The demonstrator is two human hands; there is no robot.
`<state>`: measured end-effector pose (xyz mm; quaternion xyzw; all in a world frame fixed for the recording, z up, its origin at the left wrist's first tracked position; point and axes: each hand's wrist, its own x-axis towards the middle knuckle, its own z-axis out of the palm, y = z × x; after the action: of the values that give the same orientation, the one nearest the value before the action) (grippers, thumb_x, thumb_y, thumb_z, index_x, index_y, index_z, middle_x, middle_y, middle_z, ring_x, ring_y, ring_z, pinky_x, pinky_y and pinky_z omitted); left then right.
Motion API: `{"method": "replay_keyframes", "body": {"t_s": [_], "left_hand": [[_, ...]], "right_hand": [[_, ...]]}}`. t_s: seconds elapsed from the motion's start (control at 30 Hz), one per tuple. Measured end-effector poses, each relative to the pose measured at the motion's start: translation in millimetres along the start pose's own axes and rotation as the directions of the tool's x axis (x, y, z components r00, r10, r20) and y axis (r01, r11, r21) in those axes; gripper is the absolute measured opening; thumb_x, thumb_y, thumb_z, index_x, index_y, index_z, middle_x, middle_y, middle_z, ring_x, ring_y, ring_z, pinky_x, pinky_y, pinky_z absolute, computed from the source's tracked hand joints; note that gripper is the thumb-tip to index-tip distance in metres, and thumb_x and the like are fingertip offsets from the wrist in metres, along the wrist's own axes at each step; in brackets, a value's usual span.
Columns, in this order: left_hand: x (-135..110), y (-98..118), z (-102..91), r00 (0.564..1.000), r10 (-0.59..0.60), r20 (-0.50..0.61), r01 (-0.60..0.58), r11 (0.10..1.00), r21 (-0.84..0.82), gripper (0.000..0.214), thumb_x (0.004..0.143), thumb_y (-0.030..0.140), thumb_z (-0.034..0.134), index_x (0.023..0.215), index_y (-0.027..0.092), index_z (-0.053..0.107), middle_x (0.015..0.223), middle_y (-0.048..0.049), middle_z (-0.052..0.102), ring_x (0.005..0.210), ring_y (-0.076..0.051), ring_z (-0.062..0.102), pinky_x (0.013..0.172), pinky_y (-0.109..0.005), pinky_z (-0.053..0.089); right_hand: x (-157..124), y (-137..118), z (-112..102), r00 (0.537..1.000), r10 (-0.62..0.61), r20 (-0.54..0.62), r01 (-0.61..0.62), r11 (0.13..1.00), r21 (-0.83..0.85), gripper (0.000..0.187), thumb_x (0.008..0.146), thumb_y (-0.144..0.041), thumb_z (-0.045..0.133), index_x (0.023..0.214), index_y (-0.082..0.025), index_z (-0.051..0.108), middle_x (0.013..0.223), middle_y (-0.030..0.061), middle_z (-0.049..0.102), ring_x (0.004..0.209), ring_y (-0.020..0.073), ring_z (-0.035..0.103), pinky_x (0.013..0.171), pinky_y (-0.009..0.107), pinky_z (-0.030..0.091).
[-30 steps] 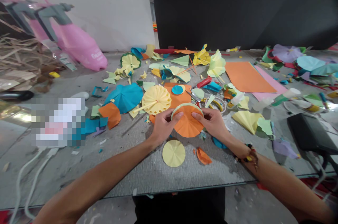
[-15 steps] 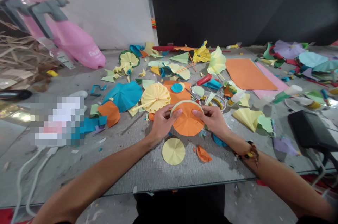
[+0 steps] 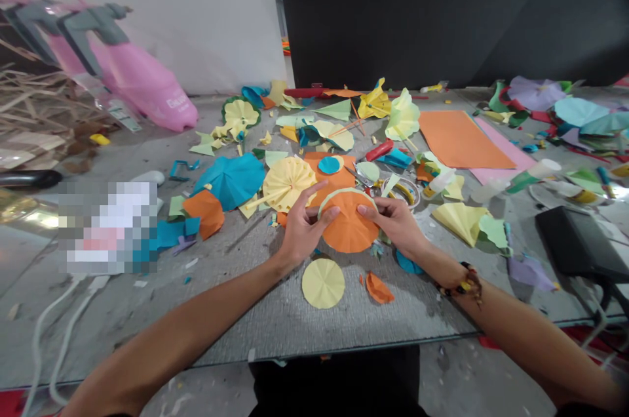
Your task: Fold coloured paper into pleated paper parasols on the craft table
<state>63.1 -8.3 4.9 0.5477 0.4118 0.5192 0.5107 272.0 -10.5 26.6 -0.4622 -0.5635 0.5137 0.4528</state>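
Between my two hands is a creased orange paper circle [image 3: 350, 227], with a pale green paper edge showing behind its top. My left hand [image 3: 305, 225] pinches its left side, thumb on the front and index finger raised away. On the right side, my right hand [image 3: 398, 223] grips the rim with the thumb in front and the other fingers behind. A creased pale yellow paper circle [image 3: 323, 283] lies flat on the table just below, beside a torn orange scrap [image 3: 380, 288]. Behind the held circle are a pleated yellow paper disc [image 3: 289, 182] and red-handled scissors [image 3: 379, 150].
Paper scraps cover the grey table [image 3: 275, 318]. To the left are a blue paper piece [image 3: 230, 179], pink spray bottles [image 3: 147, 86] and white cables [image 3: 66, 332]. Orange sheets [image 3: 462, 138], glue bottles [image 3: 534, 174] and a black box [image 3: 582, 243] are on the right.
My left index finger has lifted off the circle and points up and outward. The circle stays in nearly the same place, and my right hand keeps its grip.
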Motion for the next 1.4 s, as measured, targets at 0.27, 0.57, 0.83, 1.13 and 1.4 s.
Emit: {"method": "replay_keyframes", "body": {"t_s": [0.27,0.57,0.83,1.13,1.4], "left_hand": [[-1.3,-5.1,-0.9,0.992,0.116,0.058,-0.122,0.987,0.103,0.049,0.092,0.048,0.074,0.132,0.022,0.067,0.091,-0.0024,0.074,0.066,-0.009,0.059,0.06,-0.019,0.047],[-0.1,-4.7,-0.9,0.983,0.139,0.118,-0.162,0.965,0.207,0.036,0.095,0.048,0.069,0.117,0.022,0.078,0.122,-0.0092,0.077,0.108,-0.023,0.073,0.088,-0.029,0.059],[-0.7,-8.5,-2.2,0.988,0.117,0.102,-0.136,0.971,0.195,0.039,0.093,0.048,0.072,0.12,0.021,0.077,0.127,-0.0097,0.075,0.116,-0.025,0.072,0.096,-0.034,0.06],[-6.3,-3.8,0.6,0.974,0.168,0.151,-0.203,0.944,0.259,0.031,0.094,0.04,0.073,0.119,0.022,0.078,0.12,-0.0071,0.078,0.112,-0.023,0.075,0.097,-0.033,0.061],[-15.8,25.5,-7.1,0.962,0.131,0.241,-0.21,0.917,0.338,0.029,0.097,0.037,0.068,0.123,0.026,0.077,0.123,-0.0028,0.077,0.114,-0.021,0.074,0.1,-0.03,0.058]], "right_hand": [[1.6,5.3,-5.2,0.998,-0.067,-0.002,0.067,0.993,-0.098,0.053,0.08,-0.07,0.074,0.077,-0.017,0.07,0.066,-0.0016,0.054,0.059,0.0107,0.044,0.051,0.024,0.037],[1.8,1.1,-4.7,0.996,-0.088,-0.017,0.085,0.989,-0.119,0.05,0.08,-0.066,0.076,0.074,-0.017,0.069,0.064,-0.0024,0.052,0.058,0.0104,0.043,0.05,0.024,0.036],[2.3,0.7,-4.5,0.998,-0.057,-0.016,0.054,0.987,-0.149,0.053,0.077,-0.07,0.075,0.076,-0.017,0.07,0.065,-0.0013,0.055,0.059,0.0118,0.046,0.049,0.024,0.037],[0.6,2.4,-11.9,0.973,-0.112,-0.2,0.058,0.965,-0.257,0.056,0.097,-0.068,0.053,0.095,-0.019,0.079,0.076,0.0035,0.07,0.069,0.0175,0.063,0.054,0.026,0.046],[-4.4,-20.0,-11.5,0.985,-0.157,0.076,0.174,0.917,-0.359,0.048,0.089,-0.058,0.07,0.118,-0.019,0.072,0.081,0.0034,0.073,0.071,0.0172,0.064,0.058,0.026,0.048]]}}
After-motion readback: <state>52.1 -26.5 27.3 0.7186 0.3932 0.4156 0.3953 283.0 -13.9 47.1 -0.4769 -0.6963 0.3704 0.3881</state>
